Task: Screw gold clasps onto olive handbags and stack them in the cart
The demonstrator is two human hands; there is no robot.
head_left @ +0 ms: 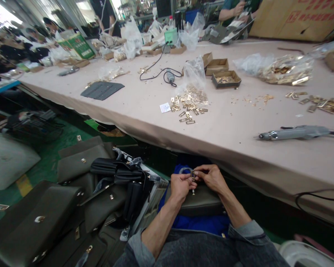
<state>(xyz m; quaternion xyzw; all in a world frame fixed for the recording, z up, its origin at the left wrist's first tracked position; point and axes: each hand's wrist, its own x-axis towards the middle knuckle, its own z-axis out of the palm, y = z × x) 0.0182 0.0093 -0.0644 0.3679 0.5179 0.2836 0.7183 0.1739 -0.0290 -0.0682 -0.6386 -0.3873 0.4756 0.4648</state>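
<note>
A dark olive handbag (202, 204) lies across my lap on blue cloth (203, 222). Over its top edge, my left hand (181, 186) pinches a small gold-coloured metal frame (193, 175) from the left. My right hand (212, 178) has its fingertips closed on the frame's other side. A strip of clear film (185, 169) loops up behind my left fingers. Below them, a small gold metal fitting (193, 192) shows on the bag. My fingertips hide part of the frame, and whether it is joined to the bag I cannot tell.
More olive bags (41, 218) and black bags (119, 174) are piled at my left. On the table (225, 122) ahead lie loose gold frames (187, 118), a grey electric screwdriver (295, 132), a small box of parts (226, 79) and a large cardboard carton (297, 22). Other people work beyond.
</note>
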